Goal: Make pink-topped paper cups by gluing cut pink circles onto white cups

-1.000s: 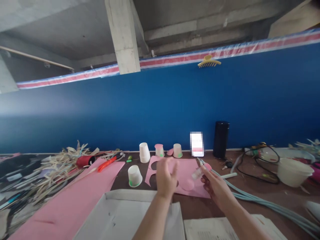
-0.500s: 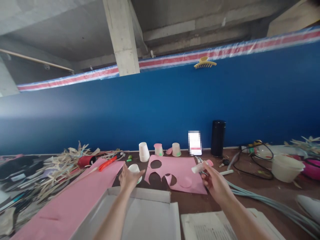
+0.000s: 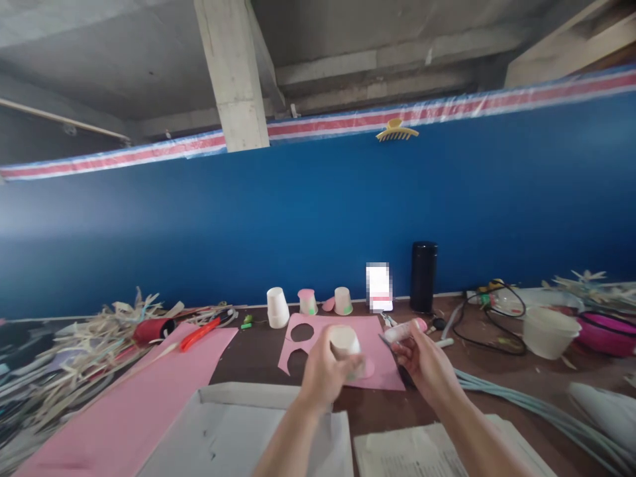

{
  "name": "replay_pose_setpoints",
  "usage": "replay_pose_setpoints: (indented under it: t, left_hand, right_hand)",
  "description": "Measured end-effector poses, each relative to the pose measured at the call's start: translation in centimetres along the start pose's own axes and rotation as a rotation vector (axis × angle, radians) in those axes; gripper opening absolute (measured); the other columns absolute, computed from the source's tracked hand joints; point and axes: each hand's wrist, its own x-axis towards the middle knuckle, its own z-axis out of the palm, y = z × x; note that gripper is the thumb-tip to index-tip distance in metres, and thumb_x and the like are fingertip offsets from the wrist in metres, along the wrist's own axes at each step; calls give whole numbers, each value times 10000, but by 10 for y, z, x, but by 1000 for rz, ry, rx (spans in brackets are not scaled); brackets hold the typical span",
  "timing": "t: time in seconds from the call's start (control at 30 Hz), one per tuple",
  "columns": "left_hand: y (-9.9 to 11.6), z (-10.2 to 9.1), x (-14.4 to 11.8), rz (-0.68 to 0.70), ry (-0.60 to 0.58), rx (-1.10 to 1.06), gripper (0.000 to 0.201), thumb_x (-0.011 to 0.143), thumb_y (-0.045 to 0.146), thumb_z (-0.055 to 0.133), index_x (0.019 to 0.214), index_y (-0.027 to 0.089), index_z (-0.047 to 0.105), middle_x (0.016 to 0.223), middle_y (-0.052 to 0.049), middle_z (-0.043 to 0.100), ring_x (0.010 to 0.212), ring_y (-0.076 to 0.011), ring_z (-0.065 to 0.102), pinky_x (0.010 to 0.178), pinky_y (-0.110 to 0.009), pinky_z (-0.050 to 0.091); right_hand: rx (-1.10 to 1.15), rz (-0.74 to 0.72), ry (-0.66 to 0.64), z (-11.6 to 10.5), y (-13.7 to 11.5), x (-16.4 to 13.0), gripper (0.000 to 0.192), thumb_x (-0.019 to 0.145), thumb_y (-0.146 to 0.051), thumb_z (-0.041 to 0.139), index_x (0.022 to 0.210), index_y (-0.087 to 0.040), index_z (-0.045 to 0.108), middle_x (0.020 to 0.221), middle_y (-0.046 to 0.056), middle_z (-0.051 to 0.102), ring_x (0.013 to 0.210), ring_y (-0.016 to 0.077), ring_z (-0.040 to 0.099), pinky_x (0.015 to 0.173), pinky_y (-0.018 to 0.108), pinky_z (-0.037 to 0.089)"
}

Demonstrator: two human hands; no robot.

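The cup sits base up above the dark table, over the pink sheet; whether they touch, I cannot tell. The left hand grips it. Apart from that, the right hand is closed around a tube with a pink cap.

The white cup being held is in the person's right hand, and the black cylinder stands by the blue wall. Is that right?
Not quite: the head view shows the left hand holding the white cup; the right hand holds a pink-ended tube. The black cylinder does stand by the blue wall.
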Motion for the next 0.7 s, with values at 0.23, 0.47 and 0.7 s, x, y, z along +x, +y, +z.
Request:
replay_pose_setpoints:
  t: [0.23, 0.47, 0.7]
  left_hand:
    - [-22, 32, -15, -64, -38, 206, 576, 610, 407, 727, 1121, 240, 524, 1051, -30, 636, 968, -220, 561, 828, -288, 408]
    - [-38, 39, -15, -98, -52, 305, 674, 553, 335, 761, 1163, 221, 498, 1059, -51, 638, 981, -230, 561, 822, -295, 403]
    - [-36, 38, -13, -128, -71, 387, 544, 556, 419, 756, 1015, 202, 561, 942, -44, 648, 877, -229, 571, 739, -300, 406]
  right_hand:
    - [-92, -67, 62, 7, -4, -6, 366, 683, -467, 727, 844, -189, 550, 717, 9, 672, 571, 143, 644, 399, 178, 460]
    - [-348, -129, -126, 20, -8, -27, 377, 717, -448, 703, 947, -172, 588, 822, 38, 660, 673, 155, 634, 498, 220, 482]
    - [-694, -248, -210, 28, -4, -35, 389, 750, -472, 642, 984, -163, 609, 725, 24, 649, 631, 152, 581, 593, 258, 476]
